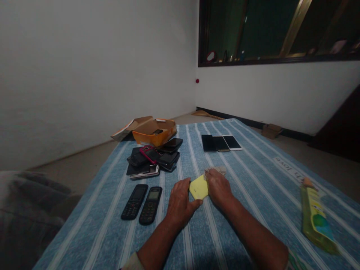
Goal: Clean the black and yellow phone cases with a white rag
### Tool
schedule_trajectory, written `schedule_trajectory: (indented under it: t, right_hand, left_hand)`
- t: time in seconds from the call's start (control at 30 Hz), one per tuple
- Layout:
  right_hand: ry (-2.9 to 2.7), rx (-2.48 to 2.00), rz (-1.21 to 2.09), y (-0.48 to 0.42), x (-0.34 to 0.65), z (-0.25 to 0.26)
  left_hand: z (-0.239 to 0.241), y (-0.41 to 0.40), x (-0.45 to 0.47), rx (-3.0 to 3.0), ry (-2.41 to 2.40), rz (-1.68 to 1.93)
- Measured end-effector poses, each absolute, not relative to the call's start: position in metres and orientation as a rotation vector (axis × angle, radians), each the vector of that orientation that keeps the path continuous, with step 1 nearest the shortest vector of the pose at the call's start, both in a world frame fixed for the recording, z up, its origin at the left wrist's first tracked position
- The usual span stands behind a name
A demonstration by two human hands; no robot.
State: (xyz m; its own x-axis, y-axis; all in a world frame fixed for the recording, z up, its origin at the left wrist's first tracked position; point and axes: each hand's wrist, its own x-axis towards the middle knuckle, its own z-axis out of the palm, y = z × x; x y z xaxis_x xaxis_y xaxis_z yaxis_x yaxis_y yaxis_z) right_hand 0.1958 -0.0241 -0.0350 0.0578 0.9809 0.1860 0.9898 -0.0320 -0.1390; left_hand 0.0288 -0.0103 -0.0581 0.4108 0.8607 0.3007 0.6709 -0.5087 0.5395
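My left hand (180, 202) and my right hand (218, 187) rest side by side on a blue striped cloth (253, 180). Between them lies a small yellow cloth (198, 186); the left thumb presses its near edge, and the right hand's fingers curl over its far right part. A pale object (221, 169) shows just beyond the right fingertips. Two black keypad phones (142, 203) lie left of my left hand.
A heap of old phones (153, 159) sits at the back left beside an orange open box (154, 133). Three smartphones (221, 143) lie in a row at the far centre. A green-yellow tube (316, 217) lies at the right. Walls and a dark window are behind.
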Motion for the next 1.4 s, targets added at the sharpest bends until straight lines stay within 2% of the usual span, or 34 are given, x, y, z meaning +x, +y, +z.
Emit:
schedule_trajectory:
  t: [0.13,0.37,0.63,0.93,1.2,1.4]
  right_hand:
    - [-2.011,-2.14,-0.072,-0.033,0.186,-0.036]
    - [-2.133,-1.892,-0.069,-0.033,0.18,-0.045]
    - [-2.004,-2.098,-0.084,-0.031,0.191,-0.042]
    - [-2.166,-1.782,-0.049,-0.037,0.175,-0.046]
    - [-1.975,-2.108,-0.119,-0.032,0.191,-0.042]
    - [-2.076,-2.089,-0.218,-0.042,0.168,-0.051]
  left_hand:
    - [-0.057,-0.01,0.029,2.341,1.331,0.803]
    - [-0.059,-0.01,0.03,2.345,1.316,0.822]
    - [-0.056,-0.011,0.03,2.359,1.293,0.809]
    - [-0.059,-0.009,0.03,2.369,1.244,0.879]
    - [-0.061,-0.009,0.029,2.386,1.262,0.868]
    - [-0.062,-0.009,0.028,2.407,1.237,0.862]
